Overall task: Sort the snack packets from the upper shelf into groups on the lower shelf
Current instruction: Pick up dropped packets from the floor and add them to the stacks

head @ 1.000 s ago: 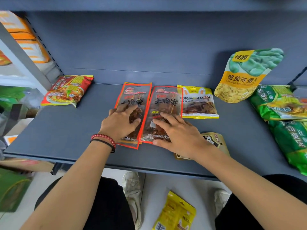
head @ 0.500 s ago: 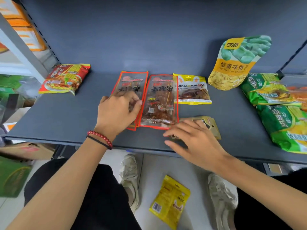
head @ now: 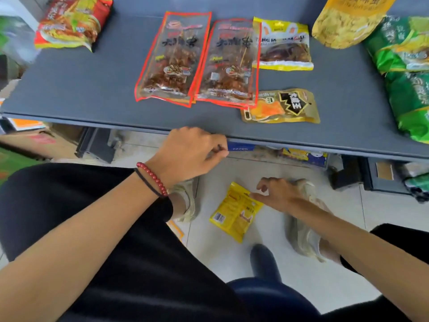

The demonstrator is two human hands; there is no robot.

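- The left hand (head: pixel 188 154) hangs at the front edge of the shelf (head: pixel 81 89), about the middle of that edge. Its fingers (head: pixel 218 147) are loosely curled and hold nothing. A red bead bracelet (head: pixel 152 177) and a black band sit on the wrist.
- The right hand (head: pixel 281 194) is down near the floor (head: pixel 313 287), below the shelf's front edge. Thumb and forefinger are spread apart. The forefinger tip touches the upper corner of a yellow packet on the floor (head: pixel 234 212), but nothing is gripped.
- That packet lies flat on the tiles between the person's two pale shoes, barcode up.
- Two red-edged skewer packets (head: pixel 171 59) (head: pixel 228 63) lie side by side in the middle of the shelf, their long edges slightly overlapping.
- A yellow packet with brown contents (head: pixel 283 45) lies touching the right one, toward the back edge.
- A gold and black packet (head: pixel 281 106) lies near the front edge, its left end at the right skewer packet's near corner.
- A red noodle packet (head: pixel 72 22) lies at the back left corner.
- A yellow pouch (head: pixel 348 22) is at the back right, and green bags (head: pixel 404 73) lie along the right edge.
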